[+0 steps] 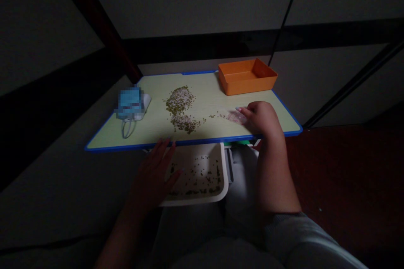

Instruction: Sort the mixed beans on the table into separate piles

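Observation:
A pile of small green bean-like grains mixed with whitish ones lies on the pale table. A thin trail of grains runs from its lower part to the right. At that trail's end my right hand has its fingers pinched together on a thin see-through plastic piece with reddish marks. Below the front edge, my left hand is spread with its fingers apart over the left part of a white tray. Dark small grains lie scattered in this tray, most along its near side. My left hand hides the tray's left end.
An orange box stands at the table's back right. On the left lies a blurred-out blue item on something white, with a thin loop of cord hanging from it. The table has a raised blue edge. A wall panel rises behind.

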Motion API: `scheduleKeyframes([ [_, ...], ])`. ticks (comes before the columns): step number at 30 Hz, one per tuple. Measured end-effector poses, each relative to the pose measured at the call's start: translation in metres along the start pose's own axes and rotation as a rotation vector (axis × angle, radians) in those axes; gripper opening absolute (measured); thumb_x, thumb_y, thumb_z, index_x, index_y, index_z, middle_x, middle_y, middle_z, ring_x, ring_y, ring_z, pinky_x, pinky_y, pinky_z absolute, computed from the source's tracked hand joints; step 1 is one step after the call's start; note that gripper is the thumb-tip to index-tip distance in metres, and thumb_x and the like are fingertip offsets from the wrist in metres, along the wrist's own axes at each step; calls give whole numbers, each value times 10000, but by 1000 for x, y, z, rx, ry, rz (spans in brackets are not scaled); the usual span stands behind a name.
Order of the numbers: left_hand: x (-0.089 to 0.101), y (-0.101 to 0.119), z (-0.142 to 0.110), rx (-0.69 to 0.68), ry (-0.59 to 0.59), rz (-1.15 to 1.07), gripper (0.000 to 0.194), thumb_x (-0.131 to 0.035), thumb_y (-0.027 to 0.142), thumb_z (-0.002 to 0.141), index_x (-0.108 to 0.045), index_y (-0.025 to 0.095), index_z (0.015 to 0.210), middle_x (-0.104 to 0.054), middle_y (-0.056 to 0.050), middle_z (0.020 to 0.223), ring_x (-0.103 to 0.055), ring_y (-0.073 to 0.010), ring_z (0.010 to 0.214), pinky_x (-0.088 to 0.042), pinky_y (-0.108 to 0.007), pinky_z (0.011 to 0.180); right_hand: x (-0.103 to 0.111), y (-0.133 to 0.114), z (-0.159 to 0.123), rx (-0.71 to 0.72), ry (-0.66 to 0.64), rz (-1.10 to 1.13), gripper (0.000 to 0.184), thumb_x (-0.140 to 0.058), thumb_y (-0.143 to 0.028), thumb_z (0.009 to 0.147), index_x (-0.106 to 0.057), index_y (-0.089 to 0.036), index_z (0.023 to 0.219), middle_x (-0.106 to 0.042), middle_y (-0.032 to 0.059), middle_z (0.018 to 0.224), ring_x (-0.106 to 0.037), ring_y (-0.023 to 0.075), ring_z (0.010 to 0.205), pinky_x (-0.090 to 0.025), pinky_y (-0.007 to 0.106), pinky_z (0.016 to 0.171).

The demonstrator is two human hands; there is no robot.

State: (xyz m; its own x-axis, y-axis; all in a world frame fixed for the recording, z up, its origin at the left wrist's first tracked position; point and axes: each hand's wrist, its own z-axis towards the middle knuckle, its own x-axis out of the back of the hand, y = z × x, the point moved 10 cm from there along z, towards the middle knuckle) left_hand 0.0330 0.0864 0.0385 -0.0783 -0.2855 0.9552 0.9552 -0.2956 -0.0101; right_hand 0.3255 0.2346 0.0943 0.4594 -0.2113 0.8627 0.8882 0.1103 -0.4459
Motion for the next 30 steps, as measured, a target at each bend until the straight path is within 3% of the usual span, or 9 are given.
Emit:
scheduleKeyframes([
  [6, -2, -1, 0, 3, 2, 9, 752, -454, 493, 850, -93, 262, 1468, -246, -103, 1551, -219, -283, 1428, -339, -486, 1093, 5, -6, 3, -42, 113, -143, 451, -477, -521, 863, -694, -161, 700, -670, 109, 691, -517, 176, 608, -240, 301, 560],
  [14, -2, -2, 0, -7, 8, 22, 753, -462, 491, 845, -103, 266, 1468, -253, -103, 1549, -222, -287, 1427, -348, -486, 1088, 5, -35, 3, 23, 130, -198, 446, -459, -491, 886, -720, -149, 771, -698, 134, 788, -582, 209, 719, -275, 311, 613],
  [30, -2, -3, -1, -4, 25, 21, 752, -459, 496, 844, -107, 266, 1467, -273, -105, 1542, -241, -287, 1421, -360, -486, 1076, 9, -15, -4, -5, 120, -209, 433, -483, -515, 862, -700, -171, 713, -698, 120, 734, -584, 208, 667, -242, 302, 564],
])
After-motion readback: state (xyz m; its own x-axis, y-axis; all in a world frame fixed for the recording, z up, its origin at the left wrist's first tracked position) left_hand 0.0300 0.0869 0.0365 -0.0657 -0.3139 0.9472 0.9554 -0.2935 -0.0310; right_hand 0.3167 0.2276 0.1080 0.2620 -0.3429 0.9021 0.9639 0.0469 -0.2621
